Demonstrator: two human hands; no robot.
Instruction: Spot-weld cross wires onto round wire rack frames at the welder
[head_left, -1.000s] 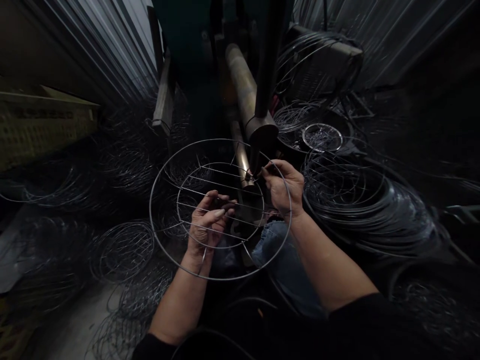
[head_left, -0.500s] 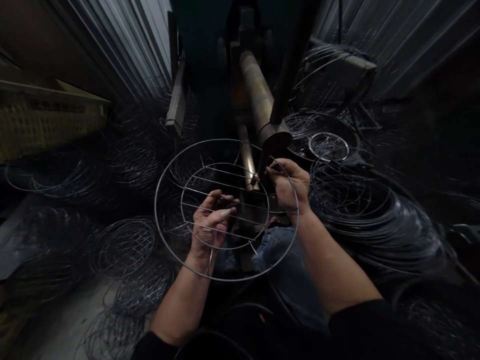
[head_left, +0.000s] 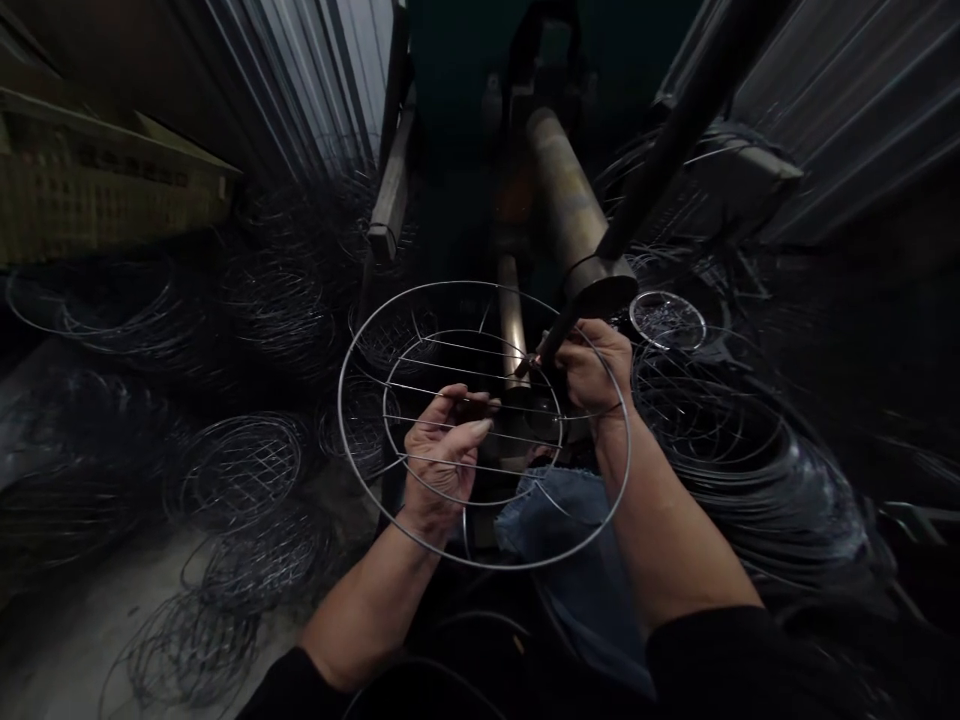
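A round wire rack (head_left: 487,567) is held up in front of me. It has an outer ring, a smaller inner ring, several parallel bars and short struts between the rings. My left hand (head_left: 442,460) is closed on the rack's inner part, thumb and fingers around the bars. My right hand (head_left: 596,368) is closed at the far right side of the rack; its fingertips are partly hidden. Just left of that hand, a dark slanted bar (head_left: 667,140) ends in a coppery tip (head_left: 534,360) by the inner ring, over the end of a brass-coloured rod (head_left: 512,320).
A thick metal cylinder (head_left: 574,190) juts toward me above the rod. Wire rings (head_left: 780,490) are stacked at right, more wire racks (head_left: 240,465) at left. A yellow crate (head_left: 112,185) stands far left, and a wooden beam (head_left: 391,195) points toward me.
The view has shifted, so machine, rack and hands appear farther right. The rack seems slightly turned, its struts at different places. Both hands stay on it; the right fingers sit right of the bar.
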